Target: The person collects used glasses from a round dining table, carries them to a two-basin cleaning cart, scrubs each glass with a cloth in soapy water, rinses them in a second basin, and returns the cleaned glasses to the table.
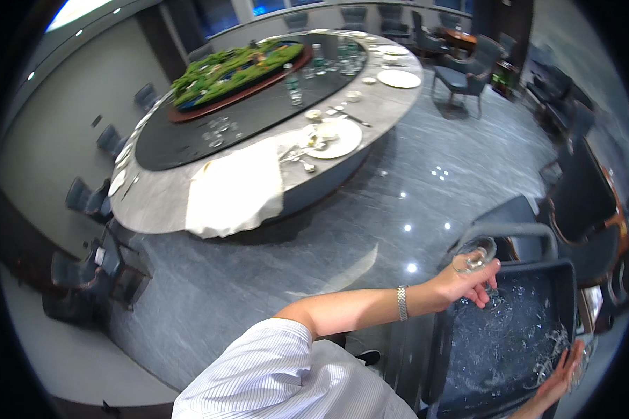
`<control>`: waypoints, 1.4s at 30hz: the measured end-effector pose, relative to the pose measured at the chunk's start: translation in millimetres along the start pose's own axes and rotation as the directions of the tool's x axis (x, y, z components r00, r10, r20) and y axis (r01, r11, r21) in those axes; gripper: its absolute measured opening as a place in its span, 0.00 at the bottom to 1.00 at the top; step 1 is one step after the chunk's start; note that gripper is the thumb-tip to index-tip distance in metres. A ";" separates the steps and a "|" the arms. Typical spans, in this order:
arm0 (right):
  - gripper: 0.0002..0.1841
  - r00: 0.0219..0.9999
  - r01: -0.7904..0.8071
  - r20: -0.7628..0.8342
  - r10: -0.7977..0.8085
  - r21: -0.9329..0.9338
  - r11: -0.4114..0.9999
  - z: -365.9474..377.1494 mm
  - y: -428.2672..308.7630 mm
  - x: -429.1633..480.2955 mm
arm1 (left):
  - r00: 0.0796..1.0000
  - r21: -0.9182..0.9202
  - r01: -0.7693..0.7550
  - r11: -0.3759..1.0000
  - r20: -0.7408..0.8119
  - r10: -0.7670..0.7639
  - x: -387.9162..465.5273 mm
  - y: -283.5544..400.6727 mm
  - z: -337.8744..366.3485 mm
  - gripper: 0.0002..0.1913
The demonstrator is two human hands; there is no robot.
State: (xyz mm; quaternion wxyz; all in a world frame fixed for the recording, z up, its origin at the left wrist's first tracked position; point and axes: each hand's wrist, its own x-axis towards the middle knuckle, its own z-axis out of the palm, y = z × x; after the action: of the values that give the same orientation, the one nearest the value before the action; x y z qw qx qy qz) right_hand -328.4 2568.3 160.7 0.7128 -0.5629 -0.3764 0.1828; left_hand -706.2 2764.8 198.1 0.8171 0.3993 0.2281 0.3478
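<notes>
My left hand point(464, 283) is over the upper left of a dark grey plastic tub point(568, 309) on a trolley. It grips a small clear glass point(474, 256); below the fingers is another clear shape, too blurred to name. My right hand point(563, 374) is at the tub's right rim and has a clear glass point(582, 361) in it, partly hidden by the hand. More clear glassware point(553, 353) is just inside the rim, beside that hand. Glints cover the tub's floor, and I cannot tell whether they come from water or glass.
A large round dining table point(154, 212) carries a white cloth point(236, 188), plates point(351, 139), cutlery, bottles, glasses and a green moss centrepiece point(236, 73). Dark upholstered chairs point(582, 194) stand close behind the trolley handle point(519, 229). Grey marble floor point(346, 246) lies between table and trolley.
</notes>
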 end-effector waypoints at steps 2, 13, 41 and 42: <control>0.29 1.000 -0.001 0.027 -0.006 0.246 0.969 42.1 -24.4 -1.9 | 0.990 -0.058 -0.101 0.993 -0.105 0.094 -25.2 26.5 -37.7 0.19; 0.30 0.616 -0.566 0.783 -0.091 0.520 0.640 435.5 -41.6 -42.3 | 0.458 0.538 -0.183 0.823 -0.694 0.556 -231.2 198.4 -378.1 0.19; 0.10 0.227 -0.358 0.971 0.079 0.007 0.934 1104.5 118.6 -333.2 | 0.280 0.835 0.304 0.458 -0.538 0.795 -276.9 260.3 -746.6 0.18; 0.10 0.172 -0.393 0.974 0.150 -0.072 0.917 1102.4 111.5 -328.6 | 0.313 0.898 0.267 0.351 -0.425 0.849 -267.0 262.3 -746.0 0.19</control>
State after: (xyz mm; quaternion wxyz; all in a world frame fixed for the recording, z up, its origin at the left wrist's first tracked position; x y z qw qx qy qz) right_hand -1342.1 3109.9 38.8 0.3313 -0.3118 -0.6078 0.6509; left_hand -1467.4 3048.0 5.8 0.0968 0.5392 0.6680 0.5036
